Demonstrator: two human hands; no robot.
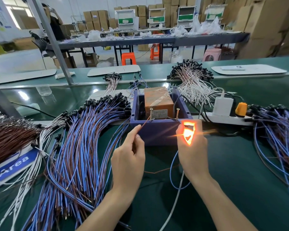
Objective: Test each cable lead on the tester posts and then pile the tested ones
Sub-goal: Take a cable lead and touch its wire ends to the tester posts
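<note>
Head view, 1 frame.

- Left hand (pixel 128 157) pinches the brown lead (pixel 144 124) between thumb and forefinger. Its bare tip is touching the left post (pixel 151 114) on the tester (pixel 157 132).
- Right hand (pixel 193 150) is curled round the lamp (pixel 188 133), which glows orange just below the right post (pixel 177 113). The glare hides the contact, so I cannot tell what touches that post.
- The blue lead (pixel 170 170) loops down from my right hand onto the bench.
- My hands are apart, 1 at each front corner of the tester.
- There are big piles on my left (pixel 83 139) and right (pixel 277 130). I cannot tell which is the tested one.

Risks, my read:
- If the brown tip slides off the screw, the lamp dies and I get a false fail.
- My fingers are close to 2 bare posts, so a slip could mean a shock.
- The slack loop could snag a pile when I lift away.
- Dropping this one on the wrong pile mixes tested with untested.
</note>
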